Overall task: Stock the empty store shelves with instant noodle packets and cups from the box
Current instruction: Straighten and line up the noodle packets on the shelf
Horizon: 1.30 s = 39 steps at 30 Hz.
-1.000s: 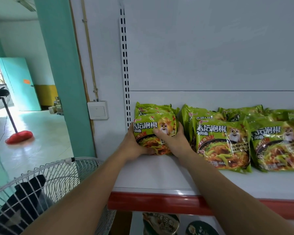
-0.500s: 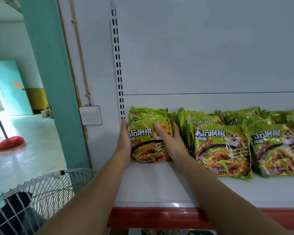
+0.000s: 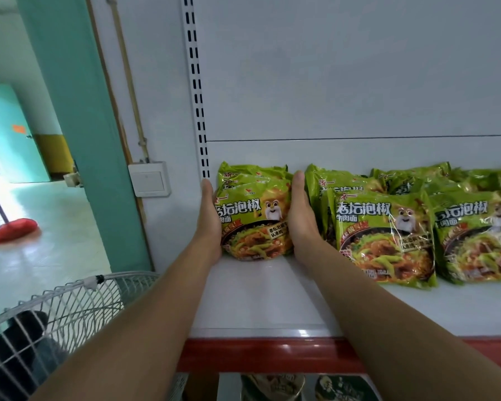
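Observation:
A stack of green instant noodle packets (image 3: 255, 218) stands at the left end of the white shelf (image 3: 261, 302). My left hand (image 3: 209, 218) lies flat against the stack's left side with straight fingers. My right hand (image 3: 300, 215) presses flat against its right side. To the right, more green packets (image 3: 382, 235) lean in rows along the shelf, with another row (image 3: 477, 235) at the frame's edge. Noodle cups (image 3: 272, 386) show on the shelf below.
The shelf has a red front edge (image 3: 272, 354) and a slotted upright (image 3: 197, 91) at its left. A white wire fan guard (image 3: 55, 322) stands at the lower left. A wall switch (image 3: 149, 179) and a teal pillar (image 3: 78, 125) are left of the shelf.
My right hand came off the front of the top packet and moved to the stack's right side. Both hands now lie straight along the stack's sides.

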Each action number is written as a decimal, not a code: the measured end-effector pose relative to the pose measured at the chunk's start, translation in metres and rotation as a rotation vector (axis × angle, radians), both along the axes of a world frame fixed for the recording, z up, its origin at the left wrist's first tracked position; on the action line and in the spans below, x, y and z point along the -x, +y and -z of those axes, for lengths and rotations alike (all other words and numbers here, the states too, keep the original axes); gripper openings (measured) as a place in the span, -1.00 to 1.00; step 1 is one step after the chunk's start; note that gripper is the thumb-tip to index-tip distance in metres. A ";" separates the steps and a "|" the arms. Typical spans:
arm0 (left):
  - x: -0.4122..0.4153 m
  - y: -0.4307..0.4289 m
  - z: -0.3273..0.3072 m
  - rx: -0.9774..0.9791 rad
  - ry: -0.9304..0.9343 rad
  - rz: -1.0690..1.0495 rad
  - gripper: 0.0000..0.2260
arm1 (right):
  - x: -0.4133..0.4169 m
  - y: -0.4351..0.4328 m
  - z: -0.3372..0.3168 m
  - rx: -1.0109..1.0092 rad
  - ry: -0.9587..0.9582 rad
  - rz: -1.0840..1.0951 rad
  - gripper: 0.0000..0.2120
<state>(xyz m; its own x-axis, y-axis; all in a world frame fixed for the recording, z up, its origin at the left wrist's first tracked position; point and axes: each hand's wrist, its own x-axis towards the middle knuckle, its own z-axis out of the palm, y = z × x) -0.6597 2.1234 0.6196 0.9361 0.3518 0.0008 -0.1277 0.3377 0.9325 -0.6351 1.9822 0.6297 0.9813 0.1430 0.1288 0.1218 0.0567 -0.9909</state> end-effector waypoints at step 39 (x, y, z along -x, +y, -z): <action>0.032 -0.012 -0.024 -0.446 -0.005 -0.368 -0.28 | 0.012 -0.008 -0.032 0.179 -0.235 0.130 -0.32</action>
